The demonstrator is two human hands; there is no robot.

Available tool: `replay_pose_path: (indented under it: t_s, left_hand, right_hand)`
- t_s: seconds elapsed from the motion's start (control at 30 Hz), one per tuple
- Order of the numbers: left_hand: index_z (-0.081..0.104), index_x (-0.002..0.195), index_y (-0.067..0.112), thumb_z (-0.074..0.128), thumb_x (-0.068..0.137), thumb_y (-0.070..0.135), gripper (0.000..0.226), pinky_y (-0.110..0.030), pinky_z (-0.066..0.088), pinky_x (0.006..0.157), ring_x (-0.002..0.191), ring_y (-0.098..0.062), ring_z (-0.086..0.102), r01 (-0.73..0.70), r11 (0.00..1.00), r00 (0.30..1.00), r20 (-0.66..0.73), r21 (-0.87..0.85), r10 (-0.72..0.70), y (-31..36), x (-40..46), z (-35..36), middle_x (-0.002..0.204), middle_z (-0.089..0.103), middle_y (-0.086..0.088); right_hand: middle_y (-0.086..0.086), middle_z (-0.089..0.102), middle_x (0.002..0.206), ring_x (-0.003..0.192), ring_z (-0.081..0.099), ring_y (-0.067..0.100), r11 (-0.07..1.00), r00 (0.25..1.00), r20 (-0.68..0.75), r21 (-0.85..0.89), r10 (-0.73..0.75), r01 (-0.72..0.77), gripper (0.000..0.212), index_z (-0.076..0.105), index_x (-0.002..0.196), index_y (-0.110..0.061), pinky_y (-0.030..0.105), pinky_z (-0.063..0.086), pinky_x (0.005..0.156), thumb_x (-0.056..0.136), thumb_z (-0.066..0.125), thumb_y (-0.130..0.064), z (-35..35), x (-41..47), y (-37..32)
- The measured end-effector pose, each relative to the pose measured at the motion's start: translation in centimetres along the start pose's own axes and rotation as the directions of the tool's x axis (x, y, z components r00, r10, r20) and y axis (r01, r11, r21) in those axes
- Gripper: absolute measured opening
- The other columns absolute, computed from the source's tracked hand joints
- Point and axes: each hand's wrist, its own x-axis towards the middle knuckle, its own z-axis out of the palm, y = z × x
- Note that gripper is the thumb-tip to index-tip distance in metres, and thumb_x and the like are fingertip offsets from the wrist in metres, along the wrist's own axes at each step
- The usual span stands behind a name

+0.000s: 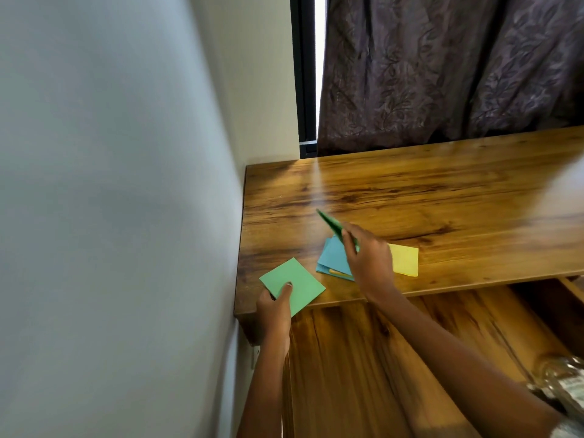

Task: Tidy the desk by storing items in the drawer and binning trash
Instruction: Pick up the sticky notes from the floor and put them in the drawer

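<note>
A wooden desk (442,191) sits in a corner, with a pale wall (110,184) along one side and one dark curtain (442,67) with a leaf print behind it. All places below are told from the desk.

Two bare hands are at work near the front edge of the desk, close to the wall corner.

The left hand (275,308) pinches one light green paper square (294,284). The thumb lies on top of the paper and the other fingers are tucked under it. This square hangs partly over the front edge of the desk.

The right hand (369,260) is closed on one dark green paper (331,224). That paper is lifted off the desk and seen almost edge-on, so it looks like a thin strip. It is blurry, so I cannot tell if it is one sheet or more.

Under the right hand, flat on the desk top, lie more papers. There are blue papers (333,257), maybe two stacked sheets, with one small orange slip (339,272) peeking out at their front edge. One yellow paper (406,259) lies just beside the hand, on the side away from the wall.

Below the front edge of the desk, one wooden drawer (410,343) is pulled out. At its far end from the wall there is one shiny, blurry thing (562,380) that I cannot make out.
</note>
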Motion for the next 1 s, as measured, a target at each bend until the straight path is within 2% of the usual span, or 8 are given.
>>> replay_pose_path:
  t_s: [0.1,0.2,0.3,0.37,0.43,0.6,0.77,1.0]
  left_hand:
    - [0.052,0.112,0.014,0.049,0.097,0.031,0.023,-0.03,0.05,0.068,0.08,-0.017,0.063,0.124,0.96,0.992,0.04,-0.25,-0.118,0.6,-0.4,0.0,0.09,0.064,-0.004]
    - [0.053,0.121,0.015,0.034,0.099,0.046,0.042,-0.034,0.05,0.079,0.097,-0.022,0.061,0.209,0.882,0.977,0.133,-0.422,-0.168,1.1,-0.9,-0.2,0.105,0.063,-0.008]
    - [0.052,0.12,0.011,0.039,0.1,0.037,0.036,-0.031,0.051,0.079,0.099,-0.022,0.06,0.171,0.929,0.982,0.128,-0.329,-0.136,0.9,-1.1,-0.3,0.111,0.061,-0.01]
    - [0.05,0.115,0.008,0.045,0.099,0.02,0.02,-0.03,0.051,0.078,0.097,-0.023,0.06,0.148,0.953,0.987,0.095,-0.266,-0.127,0.8,-1.0,-0.3,0.114,0.061,-0.014]
    - [0.049,0.114,0.008,0.046,0.099,0.013,0.017,-0.032,0.051,0.079,0.095,-0.023,0.062,0.15,0.957,0.987,0.097,-0.248,-0.13,0.7,-0.7,-0.3,0.116,0.06,-0.017]
    - [0.047,0.119,0.011,0.049,0.097,0.013,0.022,-0.033,0.052,0.076,0.085,-0.017,0.063,0.166,0.955,0.985,0.086,-0.245,-0.149,0.5,-0.4,-0.2,0.108,0.061,-0.011]
    - [0.047,0.109,0.015,0.05,0.097,0.013,0.013,-0.036,0.052,0.082,0.081,-0.015,0.063,0.178,0.954,0.983,0.088,-0.242,-0.162,0.5,-0.2,-0.1,0.106,0.062,-0.009]
    - [0.046,0.11,0.015,0.052,0.096,0.014,0.015,-0.036,0.052,0.081,0.084,-0.016,0.063,0.178,0.956,0.983,0.081,-0.234,-0.164,0.5,-0.1,-0.1,0.108,0.061,-0.01]
  right_hand:
    - [0.004,0.071,0.089,0.072,0.066,0.016,0.983,0.975,0.133,0.021,-0.181,0.18,0.024,0.067,0.104,-0.01,0.022,0.047,0.055,0.091,0.049,-0.021,1.2,-2.6,-2.0]
    - [0.01,0.069,0.106,0.095,0.068,0.025,0.914,0.838,0.444,-0.095,-0.316,0.395,0.032,0.063,0.111,-0.01,0.036,0.058,0.073,0.08,0.066,-0.016,3.4,-5.9,-2.6]
    - [0.014,0.046,0.142,0.132,0.043,0.028,0.929,0.702,0.67,-0.05,-0.241,0.367,0.045,0.046,0.136,-0.009,0.041,0.037,0.107,0.092,0.054,-0.013,4.4,-8.1,-2.9]
    - [0.007,0.037,0.149,0.14,0.032,0.021,0.949,0.704,0.673,-0.012,-0.226,0.316,0.044,0.04,0.141,-0.013,0.035,0.026,0.114,0.098,0.043,-0.02,4.2,-8.1,-3.0]
    - [0.003,0.048,0.142,0.134,0.041,0.017,0.972,0.732,0.65,0.046,-0.205,0.231,0.038,0.05,0.134,-0.017,0.031,0.033,0.108,0.099,0.038,-0.029,3.6,-7.4,-2.8]
    - [0.002,0.058,0.127,0.119,0.049,0.017,0.997,0.905,0.425,-0.071,0.017,0.014,0.03,0.06,0.119,-0.013,0.023,0.036,0.095,0.096,0.047,-0.026,2.7,-4.1,-0.7]
    - [0.007,0.024,0.154,0.143,0.017,0.023,0.906,0.789,0.547,-0.423,0.279,-0.028,0.051,0.038,0.14,-0.013,0.036,0.018,0.114,0.097,0.042,-0.039,2.0,-1.5,2.6]
    - [0.006,0.027,0.153,0.143,0.019,0.021,0.92,0.708,0.636,-0.389,0.306,-0.047,0.058,0.03,0.144,-0.011,0.033,0.019,0.115,0.095,0.048,-0.038,1.0,-1.0,3.4]
